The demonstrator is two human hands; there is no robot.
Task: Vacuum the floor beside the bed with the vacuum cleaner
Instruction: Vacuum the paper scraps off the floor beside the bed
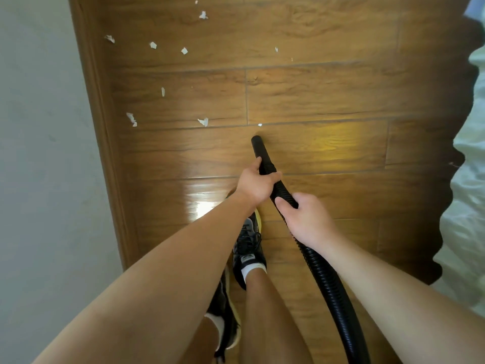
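A black ribbed vacuum hose [325, 279] runs from the lower right up to its open end [256, 141], which rests near the wooden floor [328, 95]. My left hand [256, 183] is shut around the hose just behind the end. My right hand [307, 219] grips the hose lower down. A tiny white scrap [259, 125] lies just beyond the hose end. Several torn white paper scraps are scattered on the floor ahead, such as one [203, 122] and another [131, 119]. The vacuum cleaner's body is out of view.
The bed's pale, ruffled cover [469, 206] hangs along the right edge. A grey wall [44, 153] with a wooden skirting board [105, 132] borders the left. My feet in black shoes [248, 245] stand on the floor below my hands.
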